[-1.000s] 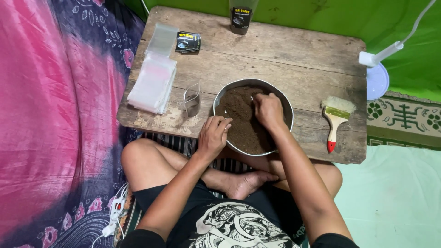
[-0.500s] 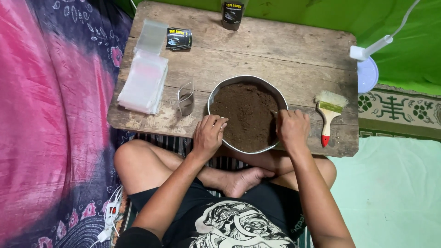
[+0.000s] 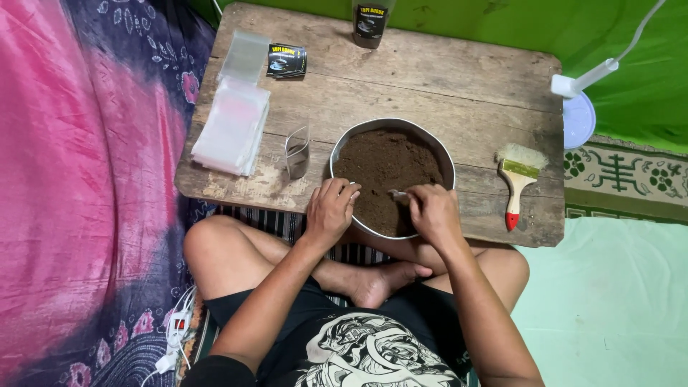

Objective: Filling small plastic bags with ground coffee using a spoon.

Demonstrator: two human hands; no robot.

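A: How far along does the work look?

B: Early, judging by the scene. The round metal pan (image 3: 393,177) on the wooden counter (image 3: 444,86) is full of dark brown powder (image 3: 383,168), and the stack of clear plastic bags (image 3: 233,129) looks unfilled.

A: And the hands?

B: The left hand (image 3: 330,211) curls over the pan's near rim, its grip closed on the edge. The right hand (image 3: 432,213) hovers over the powder, fingers pinched on a small spoon-like tool (image 3: 397,193). A paintbrush (image 3: 517,179) lies well apart to the right.
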